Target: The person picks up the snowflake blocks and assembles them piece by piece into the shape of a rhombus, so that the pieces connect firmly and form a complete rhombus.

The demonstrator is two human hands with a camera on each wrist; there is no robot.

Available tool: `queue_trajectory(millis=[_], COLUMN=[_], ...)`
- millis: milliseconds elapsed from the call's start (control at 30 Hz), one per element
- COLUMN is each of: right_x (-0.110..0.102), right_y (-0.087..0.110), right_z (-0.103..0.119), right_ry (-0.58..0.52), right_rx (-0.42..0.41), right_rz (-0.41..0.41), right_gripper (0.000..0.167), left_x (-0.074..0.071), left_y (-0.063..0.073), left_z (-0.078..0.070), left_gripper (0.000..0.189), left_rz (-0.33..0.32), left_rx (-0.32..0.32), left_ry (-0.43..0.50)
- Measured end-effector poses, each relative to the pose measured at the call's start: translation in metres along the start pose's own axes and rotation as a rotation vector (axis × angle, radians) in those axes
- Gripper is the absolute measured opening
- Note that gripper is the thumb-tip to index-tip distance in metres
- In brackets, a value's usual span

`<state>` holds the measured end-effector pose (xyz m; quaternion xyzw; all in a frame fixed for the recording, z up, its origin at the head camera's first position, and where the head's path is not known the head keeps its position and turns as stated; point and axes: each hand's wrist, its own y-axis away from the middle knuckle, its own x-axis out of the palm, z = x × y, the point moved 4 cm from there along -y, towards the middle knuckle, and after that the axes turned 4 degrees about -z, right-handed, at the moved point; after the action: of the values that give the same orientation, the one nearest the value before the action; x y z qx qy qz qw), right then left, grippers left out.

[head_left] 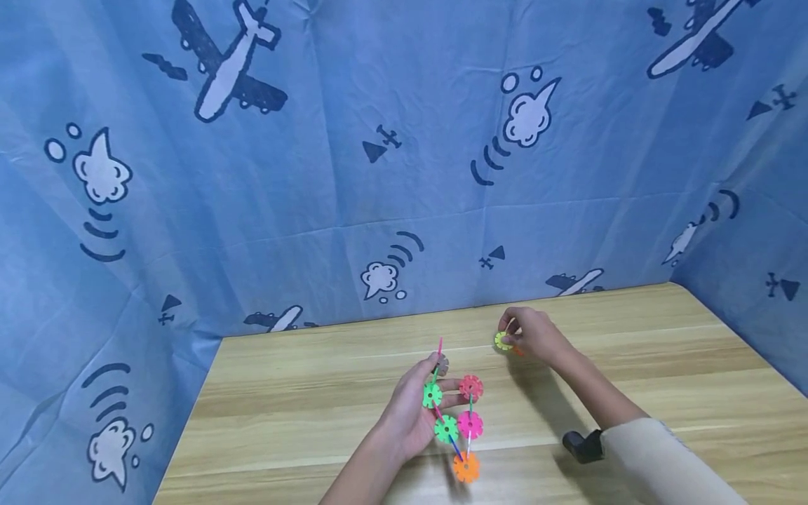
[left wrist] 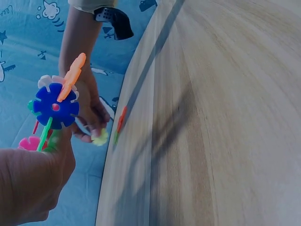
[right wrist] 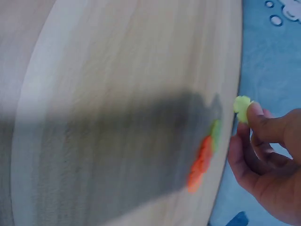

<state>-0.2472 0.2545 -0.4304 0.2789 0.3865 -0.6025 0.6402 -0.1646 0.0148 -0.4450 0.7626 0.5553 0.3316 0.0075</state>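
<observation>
My left hand point(head_left: 404, 421) holds a chain of interlocking plastic notched discs, its thumb near the upper green disc point(head_left: 432, 395) and its fingers behind the chain. An orange disc point(head_left: 466, 468) forms the chain's lower bend, with pink and red discs up the right side. In the left wrist view a blue disc point(left wrist: 44, 106) faces the camera. My right hand point(head_left: 536, 335) pinches a single yellow notched disc point(right wrist: 241, 108) between thumb and fingertips, just above the table. Below that hand lie orange discs point(right wrist: 201, 162) and a green disc point(right wrist: 216, 132), in a short overlapping row.
The wood-grain table point(head_left: 284, 400) ends at a blue curtain point(head_left: 404, 175) printed with planes and clouds. A black device point(head_left: 582, 447) sits at the right sleeve's cuff point(head_left: 644, 449). Arm shadows fall across the tabletop.
</observation>
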Motion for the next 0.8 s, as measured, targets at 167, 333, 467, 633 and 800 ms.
queue_trajectory(millis=[167,333,467,633,800], right_x=[-0.003,-0.005,-0.004,-0.002,-0.001], right_y=[-0.001,-0.002,-0.001,0.000,0.000], right_z=[0.014,0.028,0.037,0.045,0.052], right_ry=[-0.088,-0.190,-0.254,-0.328,-0.365], right_rx=[-0.003,0.030,0.033,0.019,0.018], right_rz=[0.012,0.035,0.051,0.073,0.097], right_gripper=[0.012,0.010,0.010,0.012,0.012], left_x=[0.002,0.000,0.000,0.000,0.000], left_y=[0.000,0.001,0.001,0.002,0.001], left_z=[0.001,0.002,0.003,0.004,0.004], left_gripper=[0.033,0.042,0.052,0.050,0.040], left_rz=[0.010,0.019,0.025,0.017,0.006], left_rx=[0.005,0.007,0.009,0.016,0.024], left_ry=[-0.008,-0.064,-0.082,-0.083,-0.069])
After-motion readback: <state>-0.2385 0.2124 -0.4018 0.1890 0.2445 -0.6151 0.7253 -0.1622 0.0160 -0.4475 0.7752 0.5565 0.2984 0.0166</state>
